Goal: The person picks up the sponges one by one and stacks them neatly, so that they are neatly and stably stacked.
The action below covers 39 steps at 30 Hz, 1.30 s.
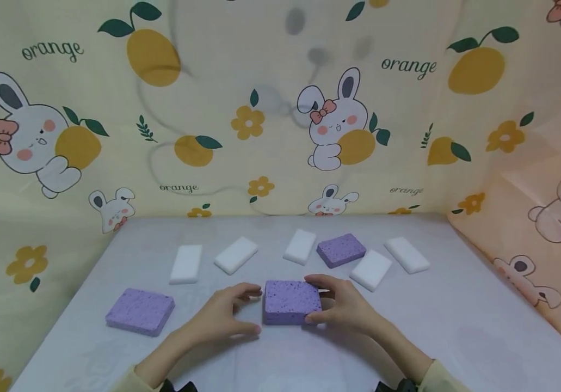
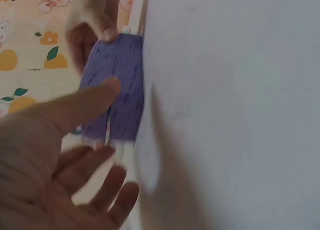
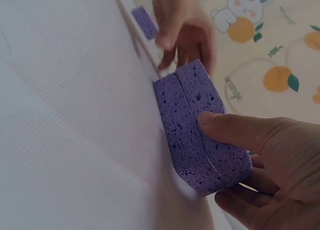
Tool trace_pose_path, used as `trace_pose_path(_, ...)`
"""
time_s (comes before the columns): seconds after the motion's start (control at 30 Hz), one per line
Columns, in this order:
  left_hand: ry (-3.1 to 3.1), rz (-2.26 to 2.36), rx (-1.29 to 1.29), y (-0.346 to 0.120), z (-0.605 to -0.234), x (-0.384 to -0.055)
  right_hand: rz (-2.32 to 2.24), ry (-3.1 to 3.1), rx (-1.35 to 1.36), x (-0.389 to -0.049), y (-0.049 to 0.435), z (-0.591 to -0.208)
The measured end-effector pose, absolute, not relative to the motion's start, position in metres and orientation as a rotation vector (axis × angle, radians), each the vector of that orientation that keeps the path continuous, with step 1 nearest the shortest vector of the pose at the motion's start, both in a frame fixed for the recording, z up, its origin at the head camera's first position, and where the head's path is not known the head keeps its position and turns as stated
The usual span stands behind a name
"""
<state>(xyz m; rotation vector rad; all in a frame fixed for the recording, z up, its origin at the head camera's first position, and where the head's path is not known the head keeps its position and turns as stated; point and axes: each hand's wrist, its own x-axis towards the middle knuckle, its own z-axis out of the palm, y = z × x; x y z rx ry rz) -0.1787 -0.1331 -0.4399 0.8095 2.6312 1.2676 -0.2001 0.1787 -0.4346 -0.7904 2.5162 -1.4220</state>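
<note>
Both bare hands are over the middle of a white-covered bench (image 1: 481,337) in the head view. The right hand (image 1: 346,305) pinches the right end of a purple, porous, rectangular sponge block (image 1: 290,296), thumb at the near side and fingers at the far corner. The left hand (image 1: 219,316) curves open just beside the block's left end, with no clear contact. One loose purple sponge slab (image 1: 140,311) lies to the left; another purple slab (image 1: 341,250) lies toward the back, among five smooth, matt white rectangular blocks (image 1: 186,264). Behind stands a cream backdrop (image 1: 260,60) printed with rabbits and oranges.

From the left wrist, the left thumb is extended and the fingers are spread and loosely bent, holding nothing. A narrow gap splits one end of the purple block, so it looks like two stacked slabs.

From the right wrist, the right thumb presses the upper slab (image 3: 197,90), which sits above a lower slab (image 3: 172,110), a thin seam between them. Small round pits cover both, and their edges look straight. The step in hand appears to be settling one sponge on the other; the next move probably calls for the left hand to steady its end gently, squaring the pair before the right lets go.
</note>
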Motion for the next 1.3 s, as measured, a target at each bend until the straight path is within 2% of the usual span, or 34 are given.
trace_pose_path(0.23,2.750,1.103,0.891,-0.203,-0.414,-0.152,-1.405,2.531,-0.782,-0.200,0.178,-0.437)
trace_pose_path(0.57,2.998,1.301,0.521,-0.287,-0.406,-0.145,-1.407,2.544,-0.764,-0.200,0.180,-0.436)
trace_pose_path(0.73,3.033,1.328,0.419,-0.318,-0.412,-0.142,-1.430,2.527,-0.759,-0.200,0.180,-0.437)
trace_pose_path(0.9,3.038,1.264,0.277,-0.342,-0.419,-0.138,-1.431,2.524,-0.747,-0.199,0.180,-0.437)
trace_pose_path(1.1,2.939,1.294,0.395,-0.353,-0.428,-0.139,-1.453,2.502,-0.738,-0.198,0.179,-0.436)
trace_pose_path(1.3,2.886,1.269,0.357,-0.357,-0.430,-0.140,-1.461,2.491,-0.729,-0.198,0.179,-0.435)
